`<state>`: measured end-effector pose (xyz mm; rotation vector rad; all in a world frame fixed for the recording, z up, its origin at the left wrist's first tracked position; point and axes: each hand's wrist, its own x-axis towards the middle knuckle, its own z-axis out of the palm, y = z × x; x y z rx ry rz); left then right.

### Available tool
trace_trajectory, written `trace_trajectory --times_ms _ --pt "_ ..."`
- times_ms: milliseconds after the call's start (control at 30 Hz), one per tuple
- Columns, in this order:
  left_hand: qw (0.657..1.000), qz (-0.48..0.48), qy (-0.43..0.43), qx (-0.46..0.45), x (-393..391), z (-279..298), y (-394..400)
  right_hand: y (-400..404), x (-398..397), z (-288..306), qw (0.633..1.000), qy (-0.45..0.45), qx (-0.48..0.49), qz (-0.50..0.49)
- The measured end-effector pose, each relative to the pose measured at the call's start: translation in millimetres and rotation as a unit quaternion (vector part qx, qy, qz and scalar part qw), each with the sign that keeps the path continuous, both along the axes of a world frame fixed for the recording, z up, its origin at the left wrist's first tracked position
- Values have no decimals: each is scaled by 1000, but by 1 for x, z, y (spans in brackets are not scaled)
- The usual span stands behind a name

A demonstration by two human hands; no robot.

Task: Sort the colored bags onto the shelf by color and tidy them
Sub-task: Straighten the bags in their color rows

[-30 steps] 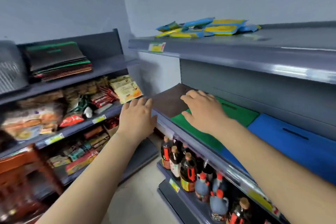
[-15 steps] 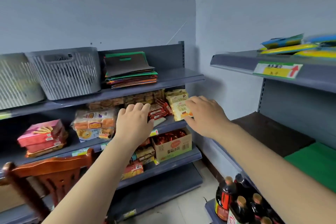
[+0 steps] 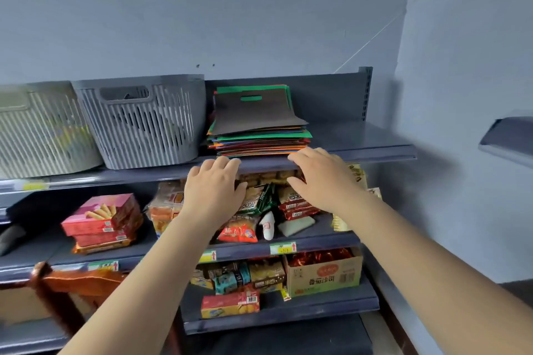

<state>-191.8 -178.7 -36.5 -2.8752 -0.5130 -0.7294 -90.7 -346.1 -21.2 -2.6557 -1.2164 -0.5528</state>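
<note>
Hands, two of them, left hand (image 3: 215, 186) and right hand (image 3: 321, 179), reach palm-down with loose, empty fingers toward one stack of flat multicoloured fabric bags (image 3: 259, 124) beside two slatted plastic baskets (image 3: 144, 121).

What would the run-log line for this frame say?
left hand: open, empty | right hand: open, empty | bag stack: on top shelf, ungrasped

Top shelf (image 3: 360, 150), left to right: basket (image 3: 37, 130), second basket (image 3: 144, 121) touching it, then stack of bags (image 3: 259, 124) just beside. Left hand (image 3: 213, 190) and right hand (image 3: 320, 179) hover before the shelf's front edge, below the stack. Middle shelf (image 3: 317, 239): stacked boxes (image 3: 103, 219) at left, snack packets (image 3: 259, 210) behind the hands. Lower shelf (image 3: 288, 317): carton (image 3: 323, 274) at right, small packets (image 3: 230, 302) left of it. Chair back (image 3: 78, 279), apparently, stands before the shelves at lower left.
</note>
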Motion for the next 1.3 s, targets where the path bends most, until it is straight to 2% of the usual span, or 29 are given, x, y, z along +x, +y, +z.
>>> trace_trajectory --times_ms 233,500,600,700,833,933,1000,1067,1133,1200,1300 --pt "999 9 -39 -11 68 10 61 71 78 7 999 -9 28 36" --pt "997 -38 -69 -14 138 16 130 143 156 13 998 -29 11 47" --pt "995 -59 -77 -10 156 20 148 163 174 16 998 1 -17 54" --pt "994 -75 -84 -13 168 22 160 174 187 18 998 32 7 47" --pt "985 -103 -136 -24 175 25 170 177 197 31 990 117 4 73" --pt "976 -114 -184 -26 176 26 175 176 205 39 982 157 70 76" --pt "973 -110 -201 -6 177 26 175 176 211 43 979 154 130 39" --pt "976 -107 -189 36 180 24 176 174 217 46 971 157 179 1" --pt "985 -110 -130 37 185 23 175 171 221 47 961 162 222 -16" --pt "993 -103 -64 -12 192 20 174 167 222 48 956 161 244 -20" --pt "989 -94 -9 -111 200 17 179 163 218 47 955 158 251 -11"
